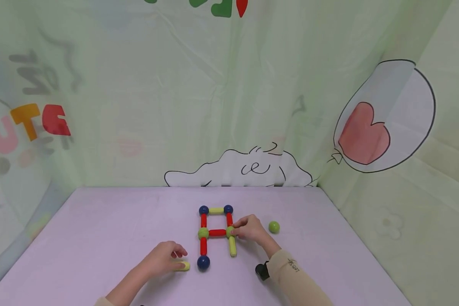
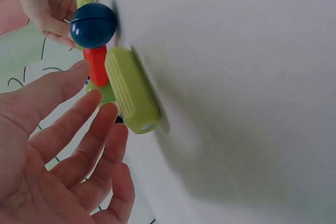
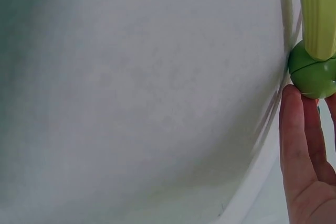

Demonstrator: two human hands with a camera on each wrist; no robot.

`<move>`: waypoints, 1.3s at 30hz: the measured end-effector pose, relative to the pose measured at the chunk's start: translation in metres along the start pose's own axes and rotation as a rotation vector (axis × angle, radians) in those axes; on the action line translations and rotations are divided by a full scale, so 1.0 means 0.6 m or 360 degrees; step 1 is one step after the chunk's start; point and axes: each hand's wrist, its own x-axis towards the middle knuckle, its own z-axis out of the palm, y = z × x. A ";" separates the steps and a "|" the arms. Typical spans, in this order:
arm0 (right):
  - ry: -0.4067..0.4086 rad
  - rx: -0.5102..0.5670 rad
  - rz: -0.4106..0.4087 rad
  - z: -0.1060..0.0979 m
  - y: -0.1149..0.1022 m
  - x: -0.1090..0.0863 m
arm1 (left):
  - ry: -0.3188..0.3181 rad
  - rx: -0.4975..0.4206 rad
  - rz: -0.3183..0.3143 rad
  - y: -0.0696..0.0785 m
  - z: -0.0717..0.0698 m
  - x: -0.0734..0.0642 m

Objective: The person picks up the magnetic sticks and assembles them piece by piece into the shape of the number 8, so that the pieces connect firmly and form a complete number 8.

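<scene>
A flat figure of magnetic rods and balls lies on the table, with red rods [image 1: 217, 233], a yellow-green top rod [image 1: 216, 211] and blue balls [image 1: 203, 262]. My right hand [image 1: 251, 230] pinches the green ball [image 1: 230, 231] at its right side, from which a yellow-green rod [image 1: 232, 246] points toward me. In the right wrist view, fingertips touch that green ball [image 3: 314, 72]. Left of the figure, my left hand [image 1: 162, 259] hovers with loosely bent fingers by a loose yellow-green rod [image 1: 182, 266]. The left wrist view shows this rod [image 2: 131, 90] lying beyond the fingertips.
A loose green ball [image 1: 274, 227] lies to the right of the figure. A black object [image 1: 262, 272] is by the right sleeve. The pale lilac table [image 1: 111, 229] meets a printed curtain [image 1: 222, 106] at its back and sides.
</scene>
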 end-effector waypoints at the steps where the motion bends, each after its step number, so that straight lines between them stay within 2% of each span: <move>1: 0.0002 -0.0008 -0.0001 0.000 0.000 0.000 | -0.0005 0.0015 0.0001 -0.001 0.001 -0.002; 10: 0.0014 -0.0022 -0.0008 0.000 0.004 -0.001 | 0.0088 0.0128 0.0085 -0.014 0.012 -0.018; 17: 0.0024 -0.0015 -0.0009 0.002 0.006 0.002 | 0.0093 0.0086 0.0069 -0.022 0.013 -0.023; 22: 0.0025 -0.0007 0.0018 0.001 0.005 0.002 | 0.0113 0.0051 0.0116 -0.020 0.013 -0.024; 30: 0.0028 -0.0008 0.0024 0.002 0.007 0.003 | 0.0174 -0.0073 0.0100 -0.008 0.008 -0.008; 35: 0.0027 -0.0001 0.0036 0.003 0.007 0.003 | 0.0216 -0.0123 0.0243 -0.003 0.014 0.000; 39: 0.0021 0.0006 0.0040 0.003 0.008 0.004 | 0.0173 -0.0158 0.0271 0.007 0.023 0.009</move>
